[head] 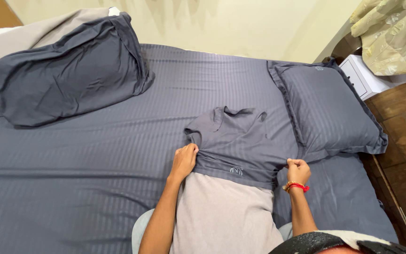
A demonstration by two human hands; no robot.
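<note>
Both hands pinch the dark grey striped cloth pillowcase (240, 141): left hand (184, 161) on its left edge, right hand (298, 170) on its right. A pale grey pillow (224, 211) is partly inside it.

A wide bed (71, 188) fills most of the view, spread with a dark blue-grey striped sheet. Behind it runs a plain cream wall (222, 23), evenly and softly lit. At the far right a pale yellow patterned curtain (393, 33) hangs down over a small white box-like unit (360, 77), possibly a bedside appliance. Dark brown wooden flooring (405, 136) shows along the right edge, beside the bed's wooden frame (391, 197).
</note>
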